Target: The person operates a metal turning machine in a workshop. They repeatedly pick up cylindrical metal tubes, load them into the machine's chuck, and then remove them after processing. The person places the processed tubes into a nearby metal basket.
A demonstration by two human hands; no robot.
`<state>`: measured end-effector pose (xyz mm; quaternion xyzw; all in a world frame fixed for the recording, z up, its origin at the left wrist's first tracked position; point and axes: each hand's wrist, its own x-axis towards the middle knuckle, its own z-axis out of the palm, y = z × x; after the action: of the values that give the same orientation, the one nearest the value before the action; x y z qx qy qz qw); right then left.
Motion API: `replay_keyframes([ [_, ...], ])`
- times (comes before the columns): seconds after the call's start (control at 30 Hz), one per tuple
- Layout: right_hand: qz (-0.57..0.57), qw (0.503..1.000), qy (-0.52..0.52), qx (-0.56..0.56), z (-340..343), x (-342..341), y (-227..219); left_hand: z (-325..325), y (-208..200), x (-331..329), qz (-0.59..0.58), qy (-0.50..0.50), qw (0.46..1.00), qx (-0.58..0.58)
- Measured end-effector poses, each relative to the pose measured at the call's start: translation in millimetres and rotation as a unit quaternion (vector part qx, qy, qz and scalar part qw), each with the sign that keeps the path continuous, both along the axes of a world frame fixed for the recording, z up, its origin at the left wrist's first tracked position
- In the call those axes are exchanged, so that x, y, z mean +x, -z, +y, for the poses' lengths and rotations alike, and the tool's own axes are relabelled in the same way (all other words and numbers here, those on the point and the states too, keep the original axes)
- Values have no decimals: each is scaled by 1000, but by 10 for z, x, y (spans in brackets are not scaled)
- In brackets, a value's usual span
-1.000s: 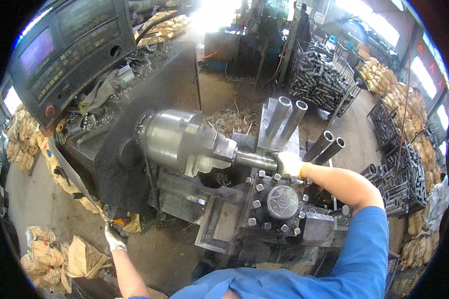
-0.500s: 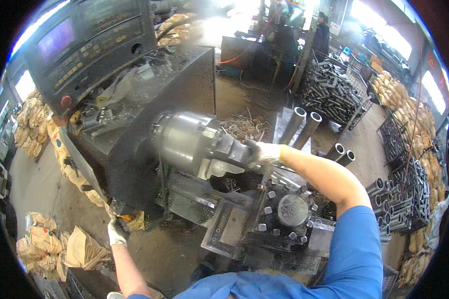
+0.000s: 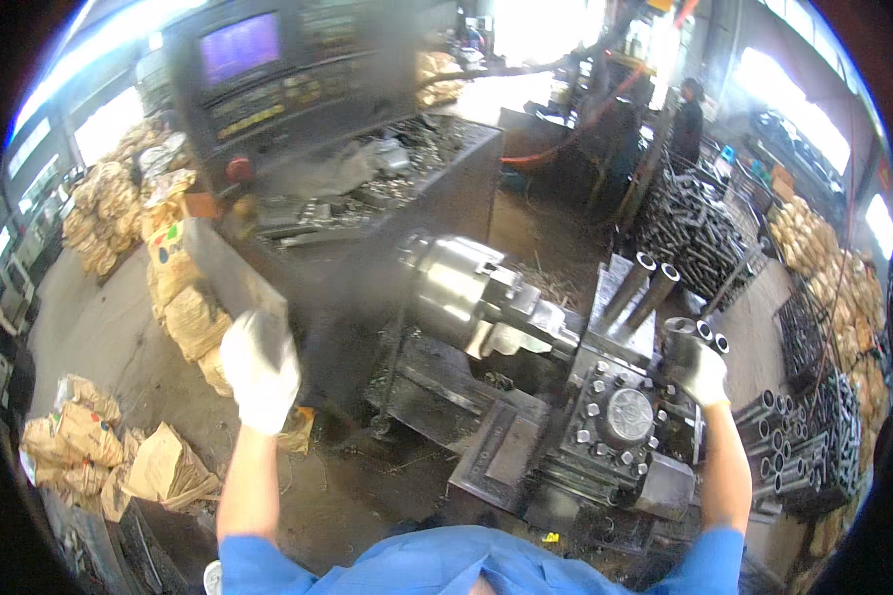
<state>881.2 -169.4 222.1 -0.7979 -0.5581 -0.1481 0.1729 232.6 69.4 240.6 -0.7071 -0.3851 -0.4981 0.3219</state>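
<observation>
My left hand [image 3: 260, 375], in a white glove, is raised at the lower end of a grey metal panel [image 3: 236, 273] on the left. It overlaps the panel's edge; motion blur hides how the fingers lie. My right hand [image 3: 697, 362], in a white glove with dark fingers, is at the right behind the tool post [image 3: 628, 414]. Its fingers are smeared beside short metal tubes, so I cannot tell whether it holds one. Between my hands is the lathe chuck [image 3: 453, 290], shiny, with stepped jaws [image 3: 511, 337] pointing toward the tool post.
Two tubes [image 3: 655, 297] stand on a plate behind the tool post. More tubes [image 3: 779, 436] are stacked at the right, near a heaped bin of metal parts [image 3: 690, 218]. A control panel [image 3: 278, 99] stands at the upper left. Brown sacks [image 3: 84, 441] lie on the left floor. A person [image 3: 687, 119] stands far back.
My right hand has left the chuck jaws and moved right, behind the tool post. My left hand has risen along the panel. The view has shifted, and the chuck now looks sharper.
</observation>
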Motion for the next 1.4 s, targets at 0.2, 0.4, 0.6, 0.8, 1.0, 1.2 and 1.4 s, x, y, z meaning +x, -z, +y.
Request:
replay_keyframes([
  [0.2,134,954,101,247,-916,-916,-679,1962,-1060,310,88,-159,955,-236],
  [0.4,267,950,38,157,-1651,-2235,-891,1948,-1167,562,85,-127,955,-253],
  [0.6,406,895,-141,118,-1417,-3049,-926,-1152,-519,1652,161,537,671,-485],
  [0.8,252,951,-18,180,-1412,-1771,-665,-2229,663,1511,87,455,523,-716],
  [1.0,92,892,355,-266,-2255,433,1052,-2598,1852,360,47,193,626,-754],
  [1.2,134,924,359,2,-2142,700,1266,-3886,2882,-1263,-91,-117,582,-800],
  [1.4,77,966,18,246,-1798,-443,901,-5227,2749,-2186,-302,-281,545,-730],
])
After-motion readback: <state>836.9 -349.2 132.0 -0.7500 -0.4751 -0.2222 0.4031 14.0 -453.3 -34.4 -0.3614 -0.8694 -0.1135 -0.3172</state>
